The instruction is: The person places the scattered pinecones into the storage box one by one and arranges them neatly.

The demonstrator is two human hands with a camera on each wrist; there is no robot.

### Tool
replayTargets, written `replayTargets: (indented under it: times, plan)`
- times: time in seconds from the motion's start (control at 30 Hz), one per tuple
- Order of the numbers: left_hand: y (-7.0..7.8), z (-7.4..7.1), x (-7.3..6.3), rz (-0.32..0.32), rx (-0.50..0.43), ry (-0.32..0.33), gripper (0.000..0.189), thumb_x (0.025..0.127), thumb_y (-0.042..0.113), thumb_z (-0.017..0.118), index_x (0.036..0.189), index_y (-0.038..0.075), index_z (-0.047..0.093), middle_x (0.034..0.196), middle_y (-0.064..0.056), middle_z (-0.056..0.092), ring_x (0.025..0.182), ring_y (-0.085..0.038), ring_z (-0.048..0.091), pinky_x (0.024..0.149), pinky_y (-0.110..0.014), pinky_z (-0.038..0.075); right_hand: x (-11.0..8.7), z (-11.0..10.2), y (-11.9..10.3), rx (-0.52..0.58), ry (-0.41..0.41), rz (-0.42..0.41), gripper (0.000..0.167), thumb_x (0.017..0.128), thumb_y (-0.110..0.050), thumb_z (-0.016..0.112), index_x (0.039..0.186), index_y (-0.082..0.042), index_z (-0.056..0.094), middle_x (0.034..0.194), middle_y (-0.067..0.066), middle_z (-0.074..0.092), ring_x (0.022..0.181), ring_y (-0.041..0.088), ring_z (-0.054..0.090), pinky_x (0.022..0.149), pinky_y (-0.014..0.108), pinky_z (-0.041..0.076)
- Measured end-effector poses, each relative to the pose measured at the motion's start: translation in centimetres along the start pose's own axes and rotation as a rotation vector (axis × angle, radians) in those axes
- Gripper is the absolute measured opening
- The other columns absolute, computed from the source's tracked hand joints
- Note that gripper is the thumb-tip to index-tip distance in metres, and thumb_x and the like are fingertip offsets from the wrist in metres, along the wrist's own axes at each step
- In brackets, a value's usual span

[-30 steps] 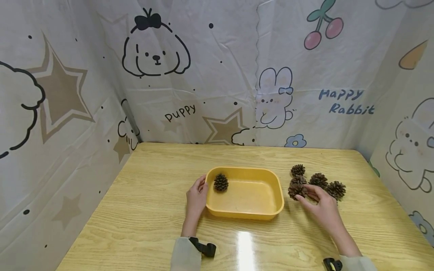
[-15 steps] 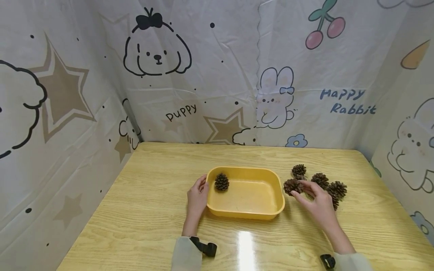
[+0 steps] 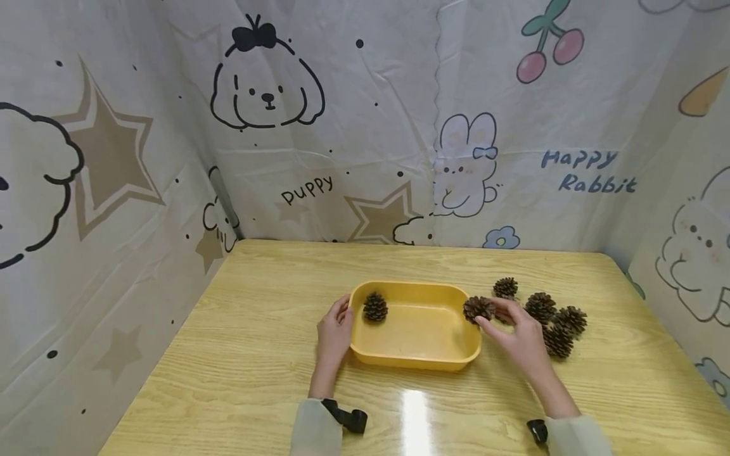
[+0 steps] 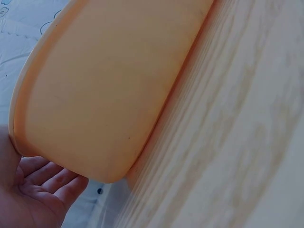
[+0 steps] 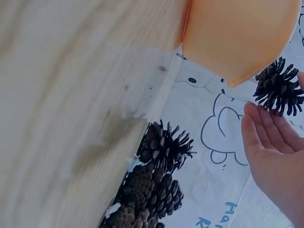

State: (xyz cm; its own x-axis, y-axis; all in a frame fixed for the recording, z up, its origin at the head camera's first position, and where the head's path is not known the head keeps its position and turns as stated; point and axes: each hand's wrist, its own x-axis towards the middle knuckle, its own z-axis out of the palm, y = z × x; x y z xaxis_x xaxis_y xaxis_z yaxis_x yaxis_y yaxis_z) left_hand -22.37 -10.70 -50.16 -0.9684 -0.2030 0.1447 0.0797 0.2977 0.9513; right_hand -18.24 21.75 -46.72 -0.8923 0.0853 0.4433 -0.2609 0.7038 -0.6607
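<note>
A brown pine cone (image 3: 478,309) is pinched between the thumb and fingers of my right hand (image 3: 521,335), above the right rim of a yellow plastic tray (image 3: 416,364). In the right wrist view the held pine cone (image 5: 279,88) sits at the fingertips, close to the tray's edge. My left hand (image 3: 334,330) holds the tray's left end. From the left wrist, that hand (image 4: 42,190) shows its fingers against the outer wall and its thumb at the rim. Another pine cone (image 3: 375,307) rests inside the tray, near its left end.
Several loose pine cones (image 3: 559,342) lie in a cluster on the wooden table (image 3: 256,354), right of the tray. One pine cone (image 3: 505,287) lies farther back. A printed cloth (image 3: 319,152) surrounds the table at the back and sides.
My right hand has lifted a pine cone from the cluster and carried it left to the tray's right rim. The left hand and tray have stayed in place.
</note>
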Motion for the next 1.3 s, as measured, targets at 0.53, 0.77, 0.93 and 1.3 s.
replayTargets:
  times: [0.53,0.77,0.93,1.3]
  plan:
    - [-0.3,0.1,-0.1,0.011,-0.001,-0.001,0.034,0.099,0.008,0.053,0.132,0.001,0.060,0.124,-0.024,0.065,0.114,-0.034,0.066,0.096,-0.037,0.058,0.8,2.0,-1.3,0.041,-0.061,-0.036,0.045,0.084,-0.018,0.077,0.122,0.002,0.062,0.119,0.020,0.067,0.109,0.038,0.065,0.094,0.041,0.056]
    - [-0.2,0.1,0.0,0.029,-0.004,0.005,0.034,0.098,0.007,0.053,0.131,0.000,0.061,0.122,-0.024,0.066,0.112,-0.034,0.066,0.095,-0.037,0.058,1.2,2.5,-2.0,0.047,-0.097,-0.018,0.047,0.085,-0.019,0.076,0.124,0.002,0.061,0.121,0.021,0.066,0.109,0.039,0.065,0.094,0.053,0.055]
    - [-0.2,0.0,0.0,0.035,-0.006,0.005,0.034,0.098,0.007,0.053,0.131,0.000,0.061,0.122,-0.024,0.066,0.112,-0.034,0.067,0.095,-0.036,0.058,1.5,3.0,-2.2,0.049,-0.119,-0.017,0.048,0.085,-0.019,0.076,0.125,0.003,0.061,0.121,0.022,0.065,0.108,0.038,0.065,0.095,0.052,0.055]
    - [-0.2,0.0,0.0,0.035,-0.012,0.006,0.034,0.098,0.008,0.054,0.131,-0.001,0.060,0.122,-0.024,0.066,0.112,-0.034,0.067,0.095,-0.035,0.058,2.1,4.4,-2.7,0.069,-0.178,-0.022,0.049,0.086,-0.023,0.075,0.125,0.003,0.060,0.122,0.023,0.065,0.112,0.039,0.063,0.098,0.052,0.054]
